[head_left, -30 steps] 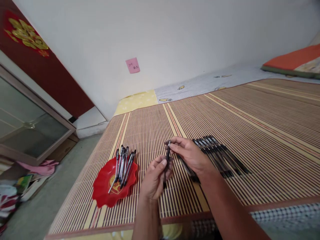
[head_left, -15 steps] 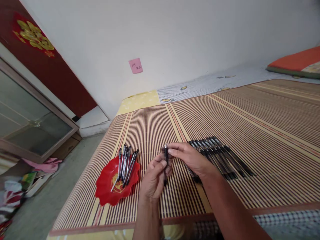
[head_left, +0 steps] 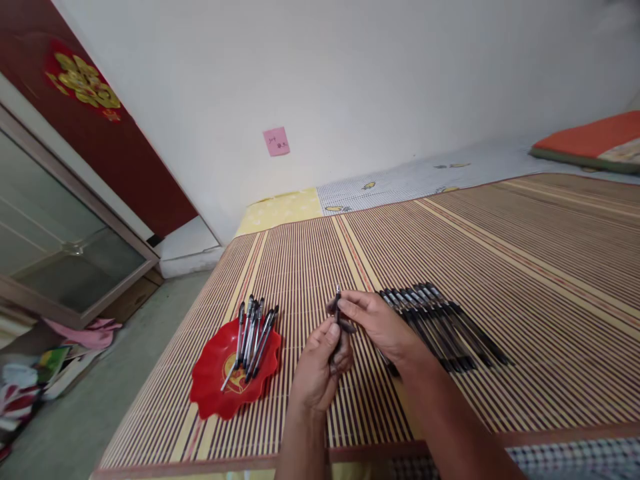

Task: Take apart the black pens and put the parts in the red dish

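The person is sitting at the edge of a bed covered with a striped bamboo mat, both hands raised a little above it. The left hand is closed around the lower part of a black pen, thumb pressed along the barrel. The right hand pinches the upper end of the same pen between thumb and forefinger, so the pen stands nearly upright between the two hands, its tip poking out above the fingers.

To the left, a red plate with a wavy rim holds a loose bunch of pens, their ends sticking out over the far edge. To the right, just beyond the right wrist, a row of black pens lies side by side on the mat, neatly lined up.

Whatever is being fitted or turned at the top of the pen, I judge that it goes best with the left hand holding the barrel steady and the right working straight along the pen's length, not at an angle. Keeping the pen low over the mat also means any small part that slips would land close by.

A pink note is stuck on the wall behind.
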Action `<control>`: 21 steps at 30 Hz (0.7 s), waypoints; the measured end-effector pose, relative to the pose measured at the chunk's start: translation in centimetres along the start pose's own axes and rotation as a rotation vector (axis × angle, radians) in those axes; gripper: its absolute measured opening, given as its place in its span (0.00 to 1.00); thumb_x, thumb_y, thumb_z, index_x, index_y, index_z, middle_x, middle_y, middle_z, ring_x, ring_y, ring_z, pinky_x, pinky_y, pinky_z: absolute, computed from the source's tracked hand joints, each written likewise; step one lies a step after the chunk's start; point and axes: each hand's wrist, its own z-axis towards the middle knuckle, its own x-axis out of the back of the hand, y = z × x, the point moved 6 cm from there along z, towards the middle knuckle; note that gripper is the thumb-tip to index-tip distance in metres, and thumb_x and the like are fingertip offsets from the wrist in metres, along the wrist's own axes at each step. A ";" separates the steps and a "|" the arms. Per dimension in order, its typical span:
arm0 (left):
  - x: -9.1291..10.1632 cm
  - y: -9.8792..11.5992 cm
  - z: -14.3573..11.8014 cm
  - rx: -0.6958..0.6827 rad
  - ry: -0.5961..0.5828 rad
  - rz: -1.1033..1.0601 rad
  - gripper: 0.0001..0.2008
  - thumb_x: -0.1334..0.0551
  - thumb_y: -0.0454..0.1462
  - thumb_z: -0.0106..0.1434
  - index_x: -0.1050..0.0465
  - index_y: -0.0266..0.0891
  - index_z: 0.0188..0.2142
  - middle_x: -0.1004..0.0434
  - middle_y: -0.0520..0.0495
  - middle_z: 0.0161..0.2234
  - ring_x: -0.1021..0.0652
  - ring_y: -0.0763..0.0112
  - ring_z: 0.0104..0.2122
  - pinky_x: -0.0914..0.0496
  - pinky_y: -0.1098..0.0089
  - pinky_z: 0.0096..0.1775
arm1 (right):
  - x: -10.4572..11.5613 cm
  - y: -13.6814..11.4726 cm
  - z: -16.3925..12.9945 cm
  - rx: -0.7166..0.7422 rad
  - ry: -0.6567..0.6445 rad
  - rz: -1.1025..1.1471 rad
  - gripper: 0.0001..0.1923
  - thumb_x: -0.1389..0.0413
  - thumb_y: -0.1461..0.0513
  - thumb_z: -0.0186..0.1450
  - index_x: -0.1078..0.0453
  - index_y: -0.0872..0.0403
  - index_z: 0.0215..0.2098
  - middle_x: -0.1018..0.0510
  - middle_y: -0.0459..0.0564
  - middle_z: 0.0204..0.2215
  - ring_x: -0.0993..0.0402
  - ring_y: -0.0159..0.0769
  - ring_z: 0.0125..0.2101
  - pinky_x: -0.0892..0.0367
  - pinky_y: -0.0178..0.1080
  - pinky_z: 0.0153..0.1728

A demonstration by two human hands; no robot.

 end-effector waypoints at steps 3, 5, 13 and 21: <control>-0.1 0.2 0.1 -0.040 0.023 -0.003 0.13 0.34 0.43 0.65 0.33 0.37 0.34 0.45 0.60 0.18 0.49 0.81 0.17 0.51 0.78 0.21 | -0.4 -0.1 0.1 0.040 0.030 -0.029 0.13 0.39 0.52 0.63 0.26 0.53 0.28 0.29 0.42 0.24 0.35 0.30 0.27 0.39 0.34 0.30; 0.1 0.3 0.2 -0.070 0.061 0.014 0.13 0.33 0.43 0.64 0.32 0.37 0.35 0.45 0.61 0.18 0.49 0.81 0.18 0.50 0.77 0.21 | -0.7 -0.2 0.2 0.055 0.048 -0.034 0.14 0.39 0.52 0.62 0.29 0.53 0.26 0.32 0.41 0.23 0.37 0.30 0.26 0.40 0.33 0.29; 1.5 1.1 0.0 -0.234 0.341 0.363 0.15 0.33 0.46 0.62 0.24 0.37 0.40 0.34 0.54 0.25 0.35 0.76 0.24 0.40 0.75 0.27 | -1.5 -0.4 -0.2 0.098 0.204 -0.188 0.13 0.43 0.55 0.64 0.36 0.52 0.25 0.37 0.40 0.20 0.40 0.30 0.24 0.43 0.34 0.25; 0.7 1.6 -0.3 -0.277 0.401 0.440 0.11 0.35 0.44 0.65 0.25 0.38 0.39 0.31 0.52 0.26 0.32 0.74 0.26 0.36 0.75 0.30 | -1.5 0.6 -0.2 0.020 0.258 -0.069 0.12 0.39 0.53 0.62 0.29 0.52 0.27 0.30 0.42 0.21 0.33 0.32 0.25 0.38 0.35 0.28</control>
